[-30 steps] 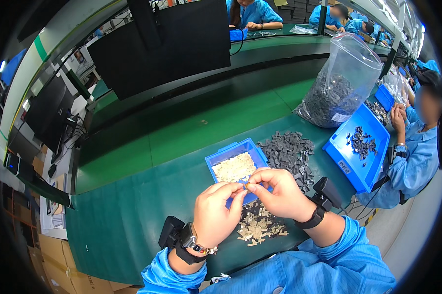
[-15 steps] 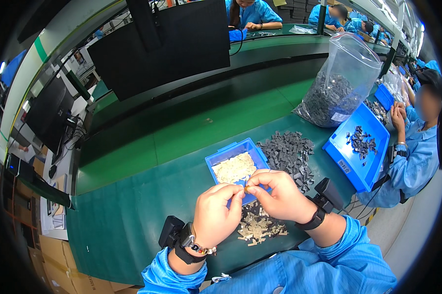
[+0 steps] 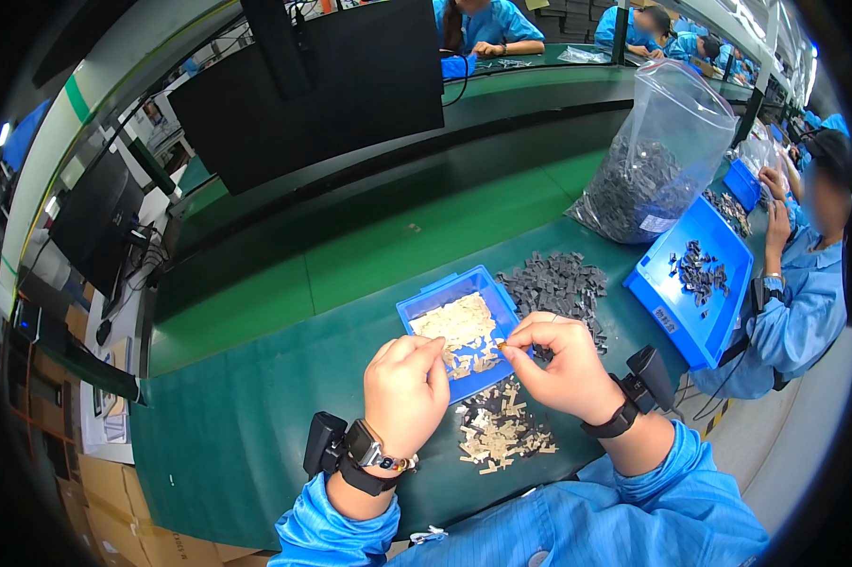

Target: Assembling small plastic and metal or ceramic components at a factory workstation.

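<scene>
My left hand (image 3: 405,389) is over the left edge of a blue tray (image 3: 483,380), its thumb and forefinger pinched together; whatever they may hold is too small to make out. At the tray's right side my right hand (image 3: 566,370) pinches a tiny amber piece between thumb and forefinger. In the tray lie many small cream-coloured flat pieces (image 3: 456,321). Below it, between my wrists, spreads a loose pile of cream strips (image 3: 503,437) mixed with dark ones. Beyond my right hand is a heap of dark grey small parts (image 3: 556,288).
A clear plastic bag (image 3: 639,184) of dark parts stands at the back right. Beside it, a larger blue tray (image 3: 690,312) holds some dark parts. A co-worker (image 3: 813,255) sits at the right. A green belt (image 3: 369,246) and a black monitor (image 3: 313,104) are ahead.
My hands, which met over the tray, have moved apart, the left slightly leftward and the right to the right. The co-worker's hands at the right have risen.
</scene>
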Motion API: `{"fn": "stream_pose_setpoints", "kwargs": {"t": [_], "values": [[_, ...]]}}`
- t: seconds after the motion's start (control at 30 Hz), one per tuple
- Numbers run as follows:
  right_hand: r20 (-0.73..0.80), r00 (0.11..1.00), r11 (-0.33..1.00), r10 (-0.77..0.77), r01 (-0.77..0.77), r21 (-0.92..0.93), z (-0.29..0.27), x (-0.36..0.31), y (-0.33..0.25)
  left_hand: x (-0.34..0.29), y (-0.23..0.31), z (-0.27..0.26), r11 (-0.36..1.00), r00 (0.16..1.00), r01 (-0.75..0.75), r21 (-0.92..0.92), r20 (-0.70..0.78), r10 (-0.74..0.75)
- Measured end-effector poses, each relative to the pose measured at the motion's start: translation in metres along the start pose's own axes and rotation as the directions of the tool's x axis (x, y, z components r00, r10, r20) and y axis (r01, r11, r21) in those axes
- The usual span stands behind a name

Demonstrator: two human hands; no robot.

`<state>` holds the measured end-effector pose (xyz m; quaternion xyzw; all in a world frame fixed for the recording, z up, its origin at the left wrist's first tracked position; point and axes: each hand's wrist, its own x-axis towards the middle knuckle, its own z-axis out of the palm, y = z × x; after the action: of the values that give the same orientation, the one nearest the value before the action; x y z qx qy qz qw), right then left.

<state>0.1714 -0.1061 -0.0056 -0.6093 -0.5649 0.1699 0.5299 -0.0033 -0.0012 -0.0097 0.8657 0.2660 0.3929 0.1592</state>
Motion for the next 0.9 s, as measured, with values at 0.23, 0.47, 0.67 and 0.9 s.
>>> {"fn": "stream_pose_setpoints", "kwargs": {"t": [0.23,0.47,0.67,0.9], "values": [[-0.083,0.948,0.926,-0.307,0.277,-0.257,0.008,-0.001,-0.009,-0.003,0.019,-0.007,0.832,0.927,0.34,-0.439,0.304,-0.218],[-0.008,0.903,0.86,-0.43,0.407,-0.307,0.013,-0.003,-0.013,-0.005,0.02,-0.008,0.708,0.913,0.393,-0.586,0.342,-0.224],[-0.06,0.991,0.993,-0.118,0.118,0.006,0.009,-0.009,-0.01,-0.007,0.018,-0.006,0.64,0.9,0.424,-0.641,0.377,-0.218],[0.037,0.998,0.998,0.048,-0.049,0.035,0.003,-0.025,-0.014,-0.004,0.021,-0.008,0.713,0.886,0.415,-0.566,0.429,-0.176]]}}
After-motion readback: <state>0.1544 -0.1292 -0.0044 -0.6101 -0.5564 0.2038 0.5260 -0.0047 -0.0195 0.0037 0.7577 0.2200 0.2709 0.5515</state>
